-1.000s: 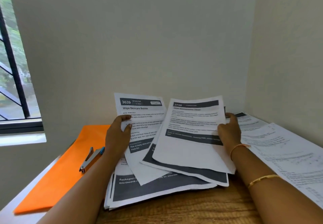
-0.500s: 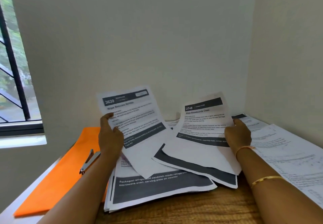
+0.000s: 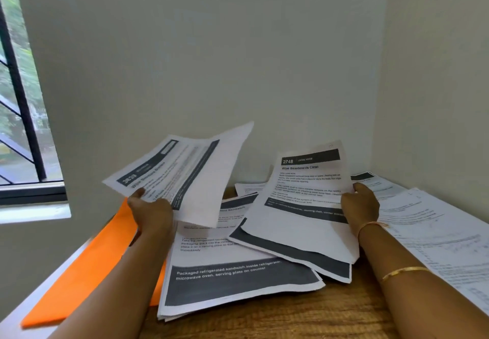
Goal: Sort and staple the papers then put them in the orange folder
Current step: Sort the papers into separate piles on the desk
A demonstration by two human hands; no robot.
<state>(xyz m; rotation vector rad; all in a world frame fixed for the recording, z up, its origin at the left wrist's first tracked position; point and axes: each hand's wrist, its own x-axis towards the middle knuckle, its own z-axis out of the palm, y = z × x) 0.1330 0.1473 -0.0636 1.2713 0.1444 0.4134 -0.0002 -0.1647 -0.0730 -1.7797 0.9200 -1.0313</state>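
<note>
Soft daylight from the window (image 3: 23, 116) at left, motion blur on the raised sheet (image 3: 182, 169), wide-angle bowing at edges.

Left hand (image 3: 150, 211) high, pinching sheet 3639 (image 3: 195, 169); right hand (image 3: 361, 206) lower, pinching sheet 2748 (image 3: 304, 206)

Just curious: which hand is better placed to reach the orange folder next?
Likely left: the left hand, gripping the lifted white printed sheet 3639, is beside the flat orange paper folder; the right hand holds white sheet 2748 farther away.
</note>
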